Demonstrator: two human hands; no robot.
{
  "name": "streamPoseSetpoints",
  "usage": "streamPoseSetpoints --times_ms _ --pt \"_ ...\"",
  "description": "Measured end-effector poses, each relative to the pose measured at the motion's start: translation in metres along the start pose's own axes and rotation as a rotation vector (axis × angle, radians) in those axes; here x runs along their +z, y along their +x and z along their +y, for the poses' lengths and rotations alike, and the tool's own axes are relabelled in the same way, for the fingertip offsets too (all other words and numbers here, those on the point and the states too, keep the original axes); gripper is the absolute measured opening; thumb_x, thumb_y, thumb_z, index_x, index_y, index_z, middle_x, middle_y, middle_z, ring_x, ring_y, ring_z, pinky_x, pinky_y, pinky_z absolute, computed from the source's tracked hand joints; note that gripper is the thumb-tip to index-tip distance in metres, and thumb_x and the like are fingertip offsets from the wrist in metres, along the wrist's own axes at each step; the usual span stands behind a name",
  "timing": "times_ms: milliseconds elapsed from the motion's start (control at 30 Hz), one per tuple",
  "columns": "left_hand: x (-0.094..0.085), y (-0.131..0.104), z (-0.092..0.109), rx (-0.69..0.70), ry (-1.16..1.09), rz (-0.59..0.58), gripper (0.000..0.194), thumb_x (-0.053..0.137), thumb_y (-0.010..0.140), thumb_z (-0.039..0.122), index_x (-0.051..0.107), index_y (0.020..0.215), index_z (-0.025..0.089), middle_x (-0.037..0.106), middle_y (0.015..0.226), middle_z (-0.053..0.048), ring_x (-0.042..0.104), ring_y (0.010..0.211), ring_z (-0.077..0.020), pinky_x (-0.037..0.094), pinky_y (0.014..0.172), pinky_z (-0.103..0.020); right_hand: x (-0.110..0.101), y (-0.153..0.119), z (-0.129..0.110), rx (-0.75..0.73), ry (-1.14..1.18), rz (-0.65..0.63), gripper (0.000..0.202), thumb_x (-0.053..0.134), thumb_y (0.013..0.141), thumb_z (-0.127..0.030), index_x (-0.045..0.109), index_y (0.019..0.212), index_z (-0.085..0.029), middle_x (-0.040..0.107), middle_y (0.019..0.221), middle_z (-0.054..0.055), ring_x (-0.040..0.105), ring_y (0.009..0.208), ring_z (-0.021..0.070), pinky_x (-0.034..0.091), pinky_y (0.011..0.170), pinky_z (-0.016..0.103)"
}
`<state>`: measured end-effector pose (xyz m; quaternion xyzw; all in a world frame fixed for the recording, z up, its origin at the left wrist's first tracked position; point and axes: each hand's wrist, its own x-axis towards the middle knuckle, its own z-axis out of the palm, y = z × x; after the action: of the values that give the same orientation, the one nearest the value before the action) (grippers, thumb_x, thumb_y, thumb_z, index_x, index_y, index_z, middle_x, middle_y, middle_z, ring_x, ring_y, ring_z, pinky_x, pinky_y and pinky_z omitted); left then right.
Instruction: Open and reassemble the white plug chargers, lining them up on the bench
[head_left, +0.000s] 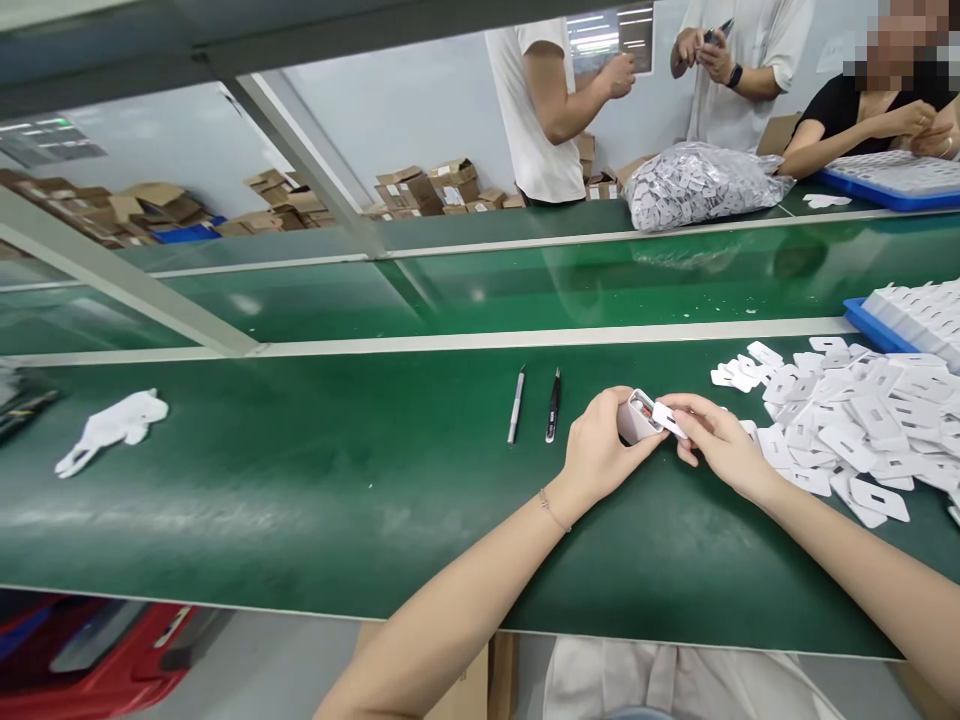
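Observation:
My left hand (598, 445) is closed around a small white plastic housing (628, 424), whose open end faces right and shows reddish and metallic parts inside. Between the fingers of my right hand (712, 440) is a flat white plastic cover (670, 420) with a dark slot. The cover is held at the housing's open end; whether the two touch is hard to tell. A large pile of similar white covers (862, 420) spreads over the table to the right of my right hand. Left of my hands lie black tweezers (553, 405) and a silver craft knife (517, 405).
A white glove (116, 430) lies on the green table (300, 500) at left. A blue tray (877, 328) with white parts stands at far right. Beyond a green conveyor belt (525, 285) are a clear bag of white parts (697, 190) and other people. A grey frame post crosses the left.

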<state>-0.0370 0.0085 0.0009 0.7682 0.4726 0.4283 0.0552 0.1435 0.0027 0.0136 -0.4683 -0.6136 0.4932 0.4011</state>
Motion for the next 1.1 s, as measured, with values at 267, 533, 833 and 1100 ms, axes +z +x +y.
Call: streamPoseSetpoints --times_ms 267,533,833,1100 --pt "0.001 0.002 -0.001 -0.122 0.001 -0.033 0.047 0.077 0.072 0.037 0.047 0.104 0.021 0.066 0.106 -0.005 0.067 0.091 -0.0201 0.053 0.068 -0.029 -0.001 0.0 -0.002 -0.101 -0.044 -0.057 0.04 0.057 0.087 -0.048 0.066 0.119 -0.026 0.055 0.11 0.008 0.052 0.057 0.0074 0.052 0.062 0.032" --pt "0.002 0.002 -0.003 0.059 0.097 0.082 0.043 0.072 0.077 0.044 0.051 0.106 0.02 0.068 0.101 -0.006 0.068 0.085 -0.0206 0.054 0.067 -0.03 0.001 -0.004 0.0 -0.152 -0.198 0.15 0.045 0.055 0.088 -0.048 0.064 0.123 -0.022 0.065 0.105 0.008 0.059 0.061 0.0123 0.056 0.064 0.034" --pt "-0.001 0.004 0.004 0.462 0.226 0.165 0.038 0.06 0.089 0.035 0.049 0.117 0.014 0.07 0.103 -0.013 0.07 0.094 -0.0248 0.058 0.08 -0.034 0.01 -0.011 -0.002 -0.154 -0.291 0.156 0.041 0.056 0.088 -0.044 0.066 0.12 -0.023 0.071 0.109 0.006 0.068 0.09 0.0233 0.059 0.072 0.036" --pt "-0.004 0.005 0.006 0.602 0.288 0.121 0.011 0.058 0.089 0.025 0.055 0.098 0.02 0.07 0.101 -0.01 0.07 0.091 -0.0219 0.058 0.083 -0.035 0.011 -0.014 0.001 -0.151 -0.264 0.133 0.036 0.055 0.089 -0.041 0.066 0.119 -0.024 0.07 0.111 0.007 0.067 0.101 0.0269 0.059 0.069 0.035"
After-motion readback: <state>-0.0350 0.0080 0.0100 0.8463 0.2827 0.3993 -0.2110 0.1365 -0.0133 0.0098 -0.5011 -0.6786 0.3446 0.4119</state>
